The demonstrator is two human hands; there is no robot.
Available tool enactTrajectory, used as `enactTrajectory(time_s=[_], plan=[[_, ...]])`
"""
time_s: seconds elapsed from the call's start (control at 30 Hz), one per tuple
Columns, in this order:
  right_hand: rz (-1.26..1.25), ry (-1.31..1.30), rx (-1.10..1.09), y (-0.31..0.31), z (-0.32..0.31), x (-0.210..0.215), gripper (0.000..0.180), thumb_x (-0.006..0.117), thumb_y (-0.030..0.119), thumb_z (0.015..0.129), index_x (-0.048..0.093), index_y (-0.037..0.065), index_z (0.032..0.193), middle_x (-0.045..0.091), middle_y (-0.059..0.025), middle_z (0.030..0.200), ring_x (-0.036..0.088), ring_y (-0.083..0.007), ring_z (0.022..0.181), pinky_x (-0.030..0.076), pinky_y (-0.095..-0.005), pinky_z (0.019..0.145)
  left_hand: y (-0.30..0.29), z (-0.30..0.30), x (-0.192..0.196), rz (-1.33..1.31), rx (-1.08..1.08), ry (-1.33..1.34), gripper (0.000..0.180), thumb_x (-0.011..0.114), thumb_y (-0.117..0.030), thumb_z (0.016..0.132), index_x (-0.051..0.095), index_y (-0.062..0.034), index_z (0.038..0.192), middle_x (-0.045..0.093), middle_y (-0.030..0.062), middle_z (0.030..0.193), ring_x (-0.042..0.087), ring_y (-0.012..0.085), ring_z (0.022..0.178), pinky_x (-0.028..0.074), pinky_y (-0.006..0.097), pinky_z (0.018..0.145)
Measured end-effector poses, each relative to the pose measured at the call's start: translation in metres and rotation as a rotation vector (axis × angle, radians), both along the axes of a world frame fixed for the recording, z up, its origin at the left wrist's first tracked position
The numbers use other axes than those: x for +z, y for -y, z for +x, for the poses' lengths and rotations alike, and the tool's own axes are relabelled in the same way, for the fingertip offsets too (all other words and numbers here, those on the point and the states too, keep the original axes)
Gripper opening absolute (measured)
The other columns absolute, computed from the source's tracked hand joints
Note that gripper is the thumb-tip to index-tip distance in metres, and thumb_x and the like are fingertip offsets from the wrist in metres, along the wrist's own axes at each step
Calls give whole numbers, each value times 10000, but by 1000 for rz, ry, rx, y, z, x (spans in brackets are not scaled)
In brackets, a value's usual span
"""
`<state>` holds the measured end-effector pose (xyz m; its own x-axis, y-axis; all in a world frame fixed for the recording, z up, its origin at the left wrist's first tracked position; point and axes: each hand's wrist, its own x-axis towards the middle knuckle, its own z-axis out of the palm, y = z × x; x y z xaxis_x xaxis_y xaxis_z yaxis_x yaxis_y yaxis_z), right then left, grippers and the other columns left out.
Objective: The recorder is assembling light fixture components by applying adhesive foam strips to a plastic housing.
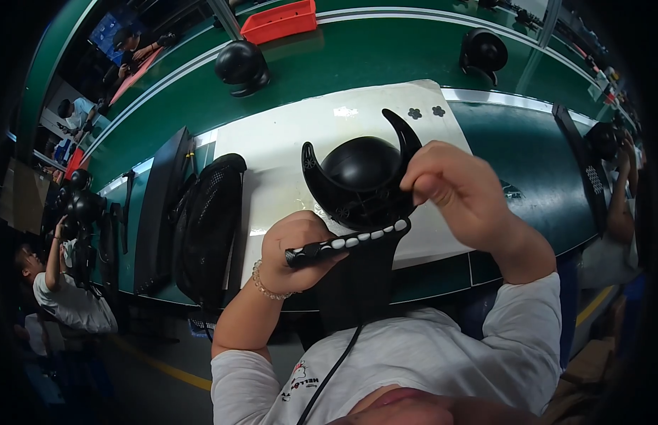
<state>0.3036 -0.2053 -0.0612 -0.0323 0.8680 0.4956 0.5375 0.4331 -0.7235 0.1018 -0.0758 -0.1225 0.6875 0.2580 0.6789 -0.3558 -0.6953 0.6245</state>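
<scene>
The person's right hand (460, 188) pinches the right horn of a black domed housing with a crescent yoke (361, 180), held just above the white mat (286, 149) on the green counter (343, 64), while the left hand (297, 248) has its grip closed around a black corded tool with a row of white buttons (347, 242) pressed against the housing's lower edge. Two more such black housings (242, 66) stand on the counter beyond the mat, one to each far corner, and two small black flower-shaped pieces (426, 112) lie on the mat's far right corner. Left of the mat lie one black mesh grille (208, 227) and one dark flat panel (162, 205), and beyond it a red plastic bin (279, 21) sits with contents that cannot be made out.
</scene>
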Motion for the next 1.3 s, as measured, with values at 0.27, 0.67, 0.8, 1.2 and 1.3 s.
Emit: enactTrajectory(time_s=[0.27, 0.67, 0.8, 1.2, 1.3], plan=[[62, -188, 59, 8, -5, 11, 166, 614, 20, 772, 591, 20, 937, 599, -86, 895, 596, -212, 807, 473, -287, 695, 1, -3, -1, -186, 2, -34, 194, 713, 23, 596, 531, -38, 626, 540, 62, 606, 499, 200, 516, 386, 278, 479], [271, 207, 63, -5, -17, -13, 306, 695, 47, 690, 572, 74, 970, 603, -57, 942, 583, -245, 875, 459, -330, 729, 6, -5, 3, -278, 37, -26, 132, 722, 4, 611, 601, -15, 658, 542, 65, 579, 513, 175, 501, 387, 261, 463], [263, 190, 31, -6, -19, -17, 364, 723, -25, 648, 529, 61, 945, 613, -96, 882, 612, -223, 756, 488, -289, 620, 5, -3, 3, -205, 49, -51, 134, 724, 7, 601, 608, -21, 661, 543, 63, 571, 508, 176, 489, 381, 265, 454], [449, 370, -9, -6, -18, -14, 487, 706, -55, 645, 454, 93, 1034, 613, -86, 818, 614, -248, 752, 439, -333, 613, 6, -8, 2, -314, 76, -109, 132, 721, 5, 620, 596, -11, 661, 526, 59, 570, 500, 163, 476, 367, 255, 444], [512, 343, -35, -7, -19, -19, 387, 661, -48, 612, 553, 56, 969, 577, -51, 817, 581, -228, 757, 443, -333, 645, 4, -6, 2, -233, 60, -85, 127, 718, 3, 630, 598, -9, 670, 528, 60, 572, 503, 159, 477, 366, 253, 444]])
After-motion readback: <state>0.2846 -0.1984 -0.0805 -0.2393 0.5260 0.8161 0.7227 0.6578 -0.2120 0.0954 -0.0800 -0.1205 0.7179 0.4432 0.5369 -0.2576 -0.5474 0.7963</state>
